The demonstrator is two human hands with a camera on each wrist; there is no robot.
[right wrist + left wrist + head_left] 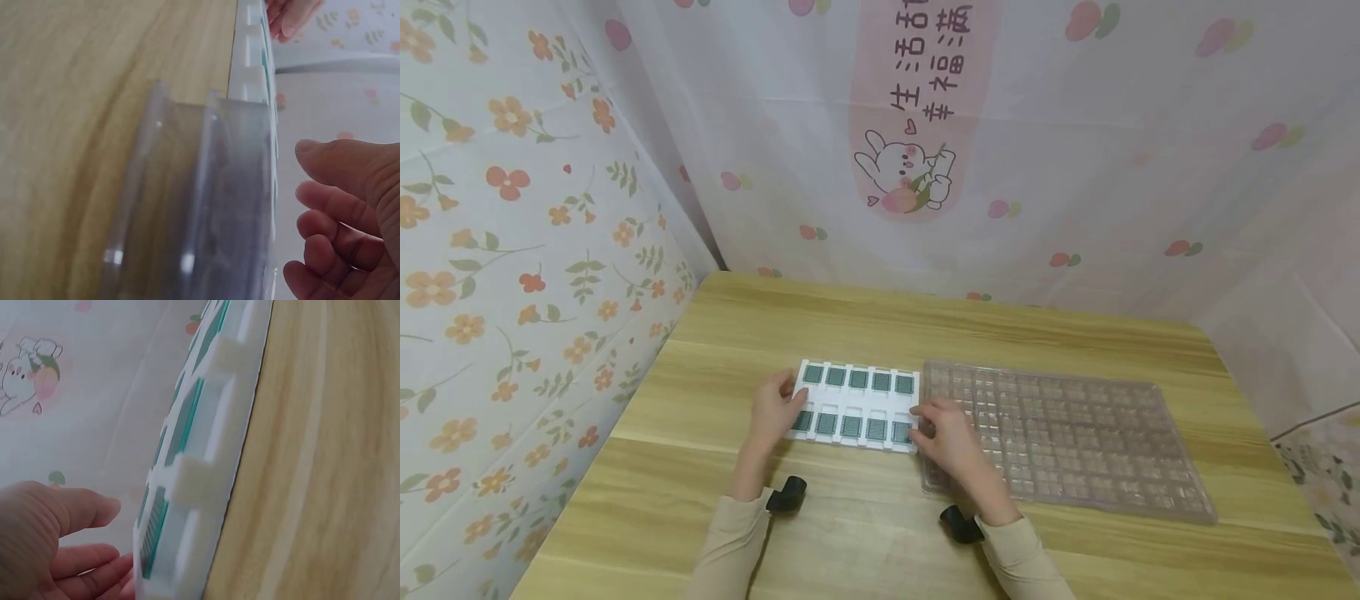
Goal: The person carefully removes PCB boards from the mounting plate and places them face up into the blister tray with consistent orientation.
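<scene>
A white foam tray lies on the table, with two rows of green square chips in its slots. At its left end is my left hand; the thumb reaches over the edge in the head view, and in the left wrist view the fingertips are beside the tray's end. My right hand is at the tray's right end, fingers loosely bent. In the right wrist view its thumb and fingers stand apart with nothing between them; contact with the tray is hard to tell.
To the right lies a large clear plastic tray with many small compartments, its left edge close against the white tray. Both sit on a wooden table. Patterned curtains hang behind and at the sides. Each wrist wears a black camera mount.
</scene>
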